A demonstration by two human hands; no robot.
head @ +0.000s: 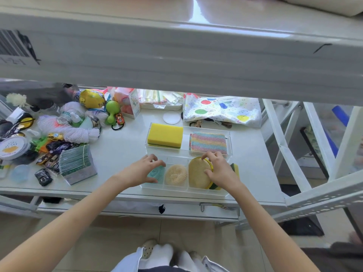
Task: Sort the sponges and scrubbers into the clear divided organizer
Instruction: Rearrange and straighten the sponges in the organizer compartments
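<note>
White shelf surface [125,146] under a deep overhanging upper shelf [176,61]; tiled floor below. Clear divided organizer [155,185] near front edge, right of centre. Back compartments: yellow sponge [165,135], striped rainbow cloth [208,142]. Front compartments: teal scrubber [158,172], pale loofah [176,174], round tan scrubber [198,173]. Left hand [141,170] curled loosely over teal scrubber, grasp uncertain. Right hand [219,169] gripping tan scrubber's edge. Toy clutter [53,138] far left; dotted bag [222,110] behind.

blurred print on shelf label [13,60], perhaps digits, nothing legible
</note>
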